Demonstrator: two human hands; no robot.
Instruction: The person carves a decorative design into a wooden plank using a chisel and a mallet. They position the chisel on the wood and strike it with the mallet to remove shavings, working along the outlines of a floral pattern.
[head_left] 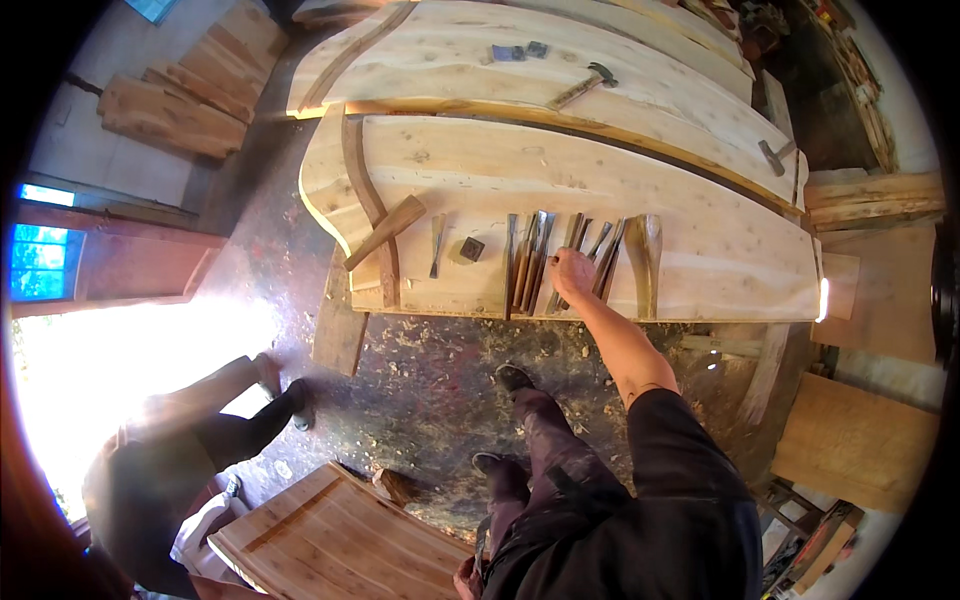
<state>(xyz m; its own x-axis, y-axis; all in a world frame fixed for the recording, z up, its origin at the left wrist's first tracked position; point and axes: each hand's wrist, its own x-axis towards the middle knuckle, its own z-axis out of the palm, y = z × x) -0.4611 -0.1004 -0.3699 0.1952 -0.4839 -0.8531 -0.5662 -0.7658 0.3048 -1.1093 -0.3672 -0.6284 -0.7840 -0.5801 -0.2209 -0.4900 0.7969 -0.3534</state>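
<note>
My right hand [572, 275] is over a row of chisels on a pale wooden slab [450, 150], its fingers closed round what looks like a chisel. Several chisels [530, 260] lie side by side just left of it, and more chisels [608, 258] lie to its right. Beyond those rests a thick wooden mallet [646, 265]. Farther left, a single chisel [437, 245] and a small dark square block [468, 249] lie apart from the row. Only part of my left hand [467, 578] shows, low beside my body; its fingers are mostly hidden.
Another mallet [385, 232] lies across the slab's left end. The slab behind carries a claw hammer [585, 85] and another hammer [775, 157]. A co-worker [160, 470] bends at lower left by a wooden panel [340, 540]. Shavings litter the floor [420, 400].
</note>
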